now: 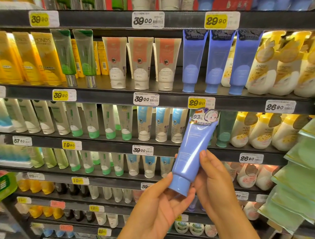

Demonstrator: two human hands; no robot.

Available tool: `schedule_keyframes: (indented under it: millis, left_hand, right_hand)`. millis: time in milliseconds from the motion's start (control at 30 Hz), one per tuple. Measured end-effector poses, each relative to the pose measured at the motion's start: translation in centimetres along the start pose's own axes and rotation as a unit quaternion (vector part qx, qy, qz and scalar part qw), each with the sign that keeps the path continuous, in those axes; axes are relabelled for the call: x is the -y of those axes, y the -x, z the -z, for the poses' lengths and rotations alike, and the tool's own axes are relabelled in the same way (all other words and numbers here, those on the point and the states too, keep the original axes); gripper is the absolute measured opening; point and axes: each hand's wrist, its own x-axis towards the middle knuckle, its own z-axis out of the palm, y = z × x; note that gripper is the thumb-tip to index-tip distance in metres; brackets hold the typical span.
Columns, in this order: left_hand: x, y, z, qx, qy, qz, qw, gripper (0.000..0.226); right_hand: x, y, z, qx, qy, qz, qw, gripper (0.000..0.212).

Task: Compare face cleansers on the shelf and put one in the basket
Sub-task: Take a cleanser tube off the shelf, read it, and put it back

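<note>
blue tube [192,154] small print unreadable; lowest shelf tags [103,231] blurred.

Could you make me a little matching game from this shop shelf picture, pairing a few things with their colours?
Things:
1. tube in the hands
2. tubes with silver caps
3. tubes under the 39.00 tag
4. hanging cloths

Colours:
A. white and salmon
B. blue
C. pale green
D. deep green

Pairs: 1-B, 2-D, 3-A, 4-C

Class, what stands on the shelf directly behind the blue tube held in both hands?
Behind the blue tube, beside its top, a teal-green tube stands by white tubes with blue labels. The shelf edge directly behind the tube is covered.
</note>
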Motion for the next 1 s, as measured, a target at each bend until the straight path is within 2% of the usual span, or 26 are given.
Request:
schedule_keyframes:
  millis: [167, 333, 400, 467, 567, 667, 833, 1000]
  left_hand:
    - [0.0, -0.2, 0.3, 0.004, -0.045, -0.030, 0.999, 0.047]
    - [0.1, -0.4, 0.4, -0.037, -0.136, -0.112, 0.984, 0.042]
    - [0.1, -0.6, 0.5, -0.061, -0.203, -0.158, 0.965, 0.037]
    - [0.1, -0.6, 0.6, -0.079, -0.286, -0.212, 0.931, 0.030]
    - [-0.1, -0.4, 0.7, -0.071, -0.387, -0.270, 0.879, 0.034]
    - [-0.2, -0.2, 0.9, -0.065, -0.441, -0.305, 0.842, 0.038]
    - [-0.1, -0.3, 1.2, -0.057, -0.480, -0.328, 0.812, 0.044]
    - [0.1, -0.6, 1.4, -0.059, -0.482, -0.334, 0.808, 0.047]
  right_hand:
    - [0.3, -0.3, 0.2, 0.005, -0.004, 0.004, 1.000, 0.025]
    - [0.9, -0.3, 0.3, 0.026, 0.069, -0.002, 0.997, 0.038]
    - [0.9, -0.3, 0.3, 0.026, 0.086, -0.011, 0.996, 0.042]
    - [0.9, -0.2, 0.4, 0.023, 0.089, -0.020, 0.996, 0.045]
    - [0.8, -0.1, 0.3, 0.026, 0.083, -0.022, 0.996, 0.044]
    - [0.6, -0.1, 0.2, 0.014, 0.039, -0.025, 0.999, 0.044]
    - [0.4, -0.1, 0.1, -0.012, -0.034, -0.027, 0.999, 0.033]
    - [0.3, 0.0, 0.0, -0.022, -0.045, -0.021, 0.999, 0.030]
